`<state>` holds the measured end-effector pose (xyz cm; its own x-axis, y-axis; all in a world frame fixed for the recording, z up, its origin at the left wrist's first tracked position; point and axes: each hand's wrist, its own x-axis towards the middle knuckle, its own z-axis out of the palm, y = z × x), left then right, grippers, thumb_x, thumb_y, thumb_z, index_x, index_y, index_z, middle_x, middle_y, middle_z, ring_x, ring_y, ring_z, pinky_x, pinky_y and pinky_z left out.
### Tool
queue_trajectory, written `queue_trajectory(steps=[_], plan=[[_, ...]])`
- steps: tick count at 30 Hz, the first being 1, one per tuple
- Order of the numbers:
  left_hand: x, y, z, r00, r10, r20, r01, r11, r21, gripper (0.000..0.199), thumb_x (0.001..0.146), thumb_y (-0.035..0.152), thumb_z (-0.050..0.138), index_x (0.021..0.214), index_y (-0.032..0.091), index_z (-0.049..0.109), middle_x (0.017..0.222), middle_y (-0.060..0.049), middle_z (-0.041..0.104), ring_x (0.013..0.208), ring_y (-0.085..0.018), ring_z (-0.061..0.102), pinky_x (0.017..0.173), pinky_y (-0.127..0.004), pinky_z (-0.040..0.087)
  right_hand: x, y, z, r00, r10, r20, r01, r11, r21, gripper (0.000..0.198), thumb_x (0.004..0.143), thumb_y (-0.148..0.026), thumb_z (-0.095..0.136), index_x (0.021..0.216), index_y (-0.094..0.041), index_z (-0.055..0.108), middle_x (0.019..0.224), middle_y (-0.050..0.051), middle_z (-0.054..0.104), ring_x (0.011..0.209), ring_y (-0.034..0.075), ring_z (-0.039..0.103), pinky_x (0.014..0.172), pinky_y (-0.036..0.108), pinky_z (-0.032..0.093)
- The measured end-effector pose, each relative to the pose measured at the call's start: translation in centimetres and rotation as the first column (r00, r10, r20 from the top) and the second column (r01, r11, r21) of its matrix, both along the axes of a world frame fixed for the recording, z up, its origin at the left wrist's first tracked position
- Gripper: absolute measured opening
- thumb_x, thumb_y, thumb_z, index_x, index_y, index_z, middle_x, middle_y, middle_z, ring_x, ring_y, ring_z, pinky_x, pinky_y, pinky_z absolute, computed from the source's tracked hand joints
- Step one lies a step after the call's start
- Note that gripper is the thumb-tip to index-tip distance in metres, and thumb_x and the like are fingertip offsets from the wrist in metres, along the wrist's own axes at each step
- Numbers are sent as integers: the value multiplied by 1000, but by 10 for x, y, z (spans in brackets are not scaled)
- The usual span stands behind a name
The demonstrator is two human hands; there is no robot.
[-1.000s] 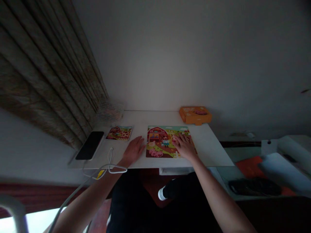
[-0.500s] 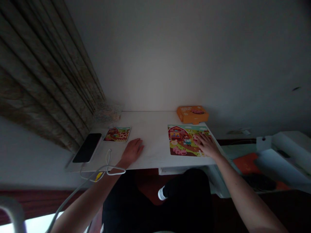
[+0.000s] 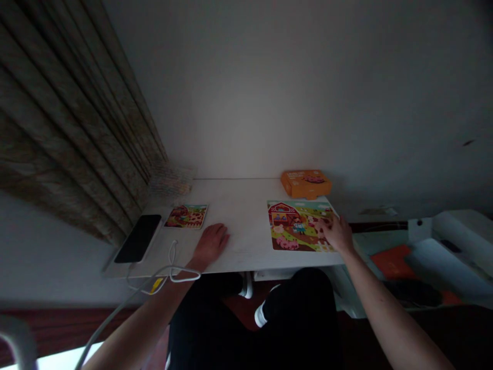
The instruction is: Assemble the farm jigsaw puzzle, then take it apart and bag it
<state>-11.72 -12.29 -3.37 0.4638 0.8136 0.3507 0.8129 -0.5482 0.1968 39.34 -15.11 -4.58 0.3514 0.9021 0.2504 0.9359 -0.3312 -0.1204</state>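
A square farm-picture puzzle (image 3: 287,242), with a red barn, a farmer, a cow and pigs, lies on the right of the white table. At its right edge is my right hand (image 3: 339,235), with thumb and a finger over the picture and the other fingers curled around the edge, partly hidden. My left hand (image 3: 211,245) rests palm down near the table's front edge, holding nothing, fingers loosely bent. Beyond it to the left lies a small card (image 3: 187,216) with a similar farm scene.
An orange box (image 3: 307,184) stands behind the puzzle by the wall. On the left are a black phone (image 3: 139,239) with a white cable (image 3: 171,267) and a clear plastic bag (image 3: 171,180). A white open box (image 3: 458,252) sits lower, right of the table (image 3: 242,205).
My right hand has slid from lying spread on the puzzle to its right edge, its fingers now curled there. The left hand has stayed in place. My feet have shifted under the table.
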Motion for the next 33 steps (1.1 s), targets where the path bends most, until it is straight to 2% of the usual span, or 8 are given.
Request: queue_trajectory(steps=[3,7,11,18,22,27,30,33], plan=[[1,0,0,1000,4,6,-5,1000,10,37,105,38,43,122,17,68,127,-16,69,119,-30,63,107,-51,50,-9,-3,-2,995,-92,-47,90,995,-37,70,98,-60,35,147,-10,49,141,26,56,130,39,53,106,53,40],[0,-1,2,1000,-4,10,4,1000,-1,35,104,36,45,123,17,68,128,-16,68,120,-29,63,108,-50,50,-20,-6,-1,989,-132,-60,124,985,-122,78,98,-64,29,153,-11,42,156,26,42,146,39,37,116,56,30],[0,-1,4,1000,1,-12,-1,1000,-31,36,103,35,45,125,16,67,130,-16,67,122,-30,62,110,-50,49,-21,-5,4,982,-162,-95,139,967,-212,84,97,-66,22,158,-12,35,165,22,30,153,38,27,120,57,22],[2,0,3,1000,22,2,-22,997,-78,37,103,37,42,125,19,67,132,-15,67,125,-30,61,112,-51,47,-35,-4,4,978,-140,-153,111,977,-183,91,94,-73,21,160,-11,33,166,24,29,153,42,26,120,63,20],[1,1,3,1000,17,9,-16,996,-89,37,103,37,43,125,19,67,132,-15,67,125,-29,61,112,-51,47,-78,-1,6,985,-113,-129,86,977,-195,88,97,-69,22,161,-9,32,165,25,30,152,43,28,121,62,20],[5,8,5,998,38,59,-31,992,-124,38,103,38,44,128,18,66,134,-14,66,127,-28,59,112,-46,46,-161,4,18,994,-28,-102,6,978,-211,82,101,-62,26,161,-7,30,165,25,29,152,43,26,121,61,19],[17,20,12,990,94,102,-82,990,-118,42,103,39,44,132,14,62,139,-16,62,131,-27,56,115,-42,44,-211,7,23,991,-2,-131,-25,978,-207,82,102,-62,26,160,-5,31,165,27,28,152,45,25,120,63,19],[30,37,23,989,145,31,-142,986,-84,48,102,43,48,136,11,60,146,-20,56,137,-31,51,119,-45,38,-245,6,25,984,35,-174,-68,979,-193,86,101,-65,23,160,-3,30,165,30,26,152,47,23,118,70,15]])
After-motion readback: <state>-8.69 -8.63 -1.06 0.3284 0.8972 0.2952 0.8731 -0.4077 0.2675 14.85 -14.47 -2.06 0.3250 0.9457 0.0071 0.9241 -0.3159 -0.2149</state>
